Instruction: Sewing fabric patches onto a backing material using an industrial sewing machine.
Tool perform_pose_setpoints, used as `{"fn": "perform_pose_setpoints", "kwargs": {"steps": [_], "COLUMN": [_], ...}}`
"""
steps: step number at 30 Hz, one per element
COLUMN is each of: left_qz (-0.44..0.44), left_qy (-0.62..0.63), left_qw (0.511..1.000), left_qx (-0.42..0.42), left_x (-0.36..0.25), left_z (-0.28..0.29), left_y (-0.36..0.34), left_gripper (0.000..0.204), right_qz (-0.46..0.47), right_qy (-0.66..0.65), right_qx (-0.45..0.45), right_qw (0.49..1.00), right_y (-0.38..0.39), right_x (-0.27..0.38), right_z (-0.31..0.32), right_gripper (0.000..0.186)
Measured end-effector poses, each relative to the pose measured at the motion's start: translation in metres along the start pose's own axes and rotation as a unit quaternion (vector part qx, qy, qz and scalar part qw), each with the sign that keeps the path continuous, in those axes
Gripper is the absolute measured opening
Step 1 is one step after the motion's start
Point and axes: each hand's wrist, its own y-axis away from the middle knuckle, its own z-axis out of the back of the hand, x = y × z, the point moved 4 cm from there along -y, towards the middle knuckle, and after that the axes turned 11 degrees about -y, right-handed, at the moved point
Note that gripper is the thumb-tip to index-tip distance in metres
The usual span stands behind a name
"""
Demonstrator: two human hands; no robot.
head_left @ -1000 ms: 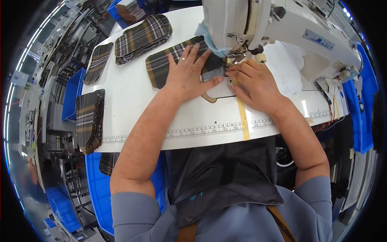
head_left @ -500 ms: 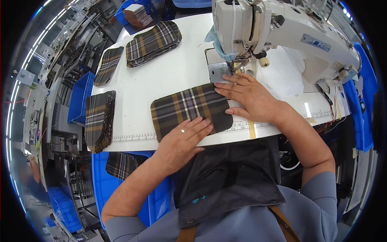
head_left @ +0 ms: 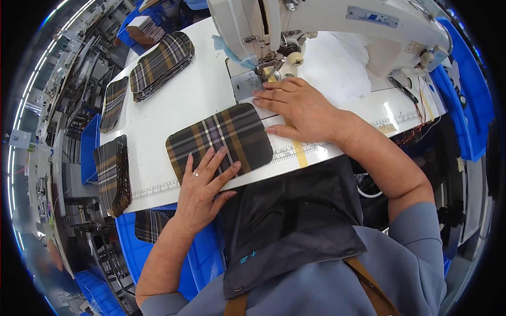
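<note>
A rounded-corner plaid fabric piece [head_left: 235, 130] lies on the white sewing table [head_left: 195, 89], below the metal plate [head_left: 243, 85] of the sewing machine [head_left: 350, 50]. My left hand [head_left: 204, 192] rests open on the piece's front left part, fingers spread flat and a ring on one. My right hand [head_left: 298, 110] lies open beside the piece's upper right edge, fingertips by the presser foot [head_left: 266, 73] and thumb near the piece's edge. Whether the thumb touches it I cannot tell.
Plaid stacks [head_left: 161, 60] lie at the back left and front left [head_left: 108, 171], another smaller pile [head_left: 113, 105] between them. A white cloth [head_left: 332, 66] lies right of the needle, scissors-like snips [head_left: 403, 89] farther right. Blue bins [head_left: 129, 247] stand below and beside the table.
The plaid piece has come away from the needle toward the front edge. My left hand moved down and left with it; my right hand has stayed near the machine, fingers less bent.
</note>
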Motion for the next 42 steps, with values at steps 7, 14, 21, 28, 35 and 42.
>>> {"fn": "perform_pose_setpoints", "kwargs": {"steps": [7,14,21,28,35,42], "left_qz": [-0.038,0.044,0.12,0.013,-0.091,-0.164], "left_qy": [-0.033,-0.253,-0.226,-0.072,0.028,0.095], "left_qw": [0.989,0.898,0.94,0.975,0.989,0.976], "left_qx": [-0.137,-0.359,-0.224,-0.209,-0.111,-0.111], "left_x": [0.015,0.131,0.231,0.088,-0.028,-0.076], "left_z": [0.027,0.124,0.059,0.001,0.002,-0.005], "left_y": [0.004,-0.077,-0.155,-0.132,-0.121,-0.14], "left_gripper": [0.035,0.047,0.061,0.04,0.036,0.039], "right_qz": [-0.062,-0.215,-0.213,-0.184,-0.129,-0.111], "right_qy": [0.027,0.028,0.021,0.062,0.038,0.085], "right_qx": [-0.116,-0.166,-0.161,-0.094,-0.066,-0.063], "right_qw": [0.991,0.962,0.963,0.976,0.989,0.988], "right_y": [0.022,0.07,0.067,0.074,0.07,0.074], "right_x": [-0.018,-0.06,-0.061,-0.068,-0.055,-0.058], "right_z": [0.045,0.078,0.075,0.081,0.087,0.08], "right_gripper": [0.031,0.03,0.029,0.019,0.012,0.009]}}
